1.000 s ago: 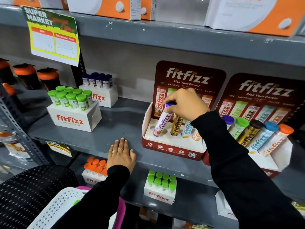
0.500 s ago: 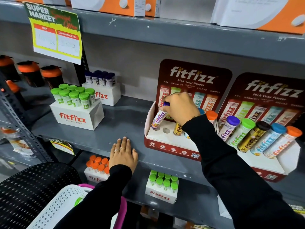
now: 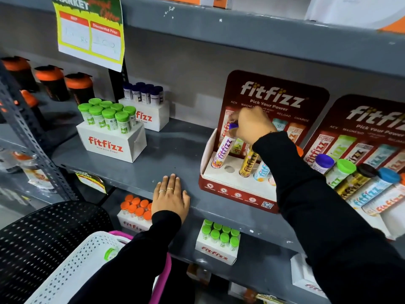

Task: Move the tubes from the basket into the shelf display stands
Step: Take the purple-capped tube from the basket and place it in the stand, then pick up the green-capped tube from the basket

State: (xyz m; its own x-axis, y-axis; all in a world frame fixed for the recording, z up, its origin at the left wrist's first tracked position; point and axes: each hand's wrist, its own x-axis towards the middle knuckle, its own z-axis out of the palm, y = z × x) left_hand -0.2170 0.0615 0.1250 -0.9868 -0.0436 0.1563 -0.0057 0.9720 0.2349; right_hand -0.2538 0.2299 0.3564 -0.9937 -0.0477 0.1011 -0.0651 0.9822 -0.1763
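My right hand (image 3: 252, 125) grips the purple cap of a white and purple tube (image 3: 222, 151). The tube leans with its foot in the leftmost hole of the red display stand (image 3: 236, 189). The second hole (image 3: 229, 169) is bare. A gold tube (image 3: 248, 162) and a light blue tube (image 3: 261, 172) stand in the holes to the right. My left hand (image 3: 169, 197) lies flat on the grey shelf's front edge, fingers spread, holding nothing. The white basket (image 3: 83, 266) with a pink handle sits at the bottom left, with a green-capped tube (image 3: 110, 253) inside.
A second red stand (image 3: 372, 189) at the right holds several tubes. White boxes of green-capped tubes (image 3: 109, 130) and dark-capped tubes (image 3: 146, 106) stand on the shelf at left. Orange-lidded shakers (image 3: 52, 82) are at the far left. A black mesh chair back (image 3: 43, 242) sits below.
My right hand lifted the purple tube out of the second hole and moved it left into the leftmost hole. My left hand stayed on the shelf edge.
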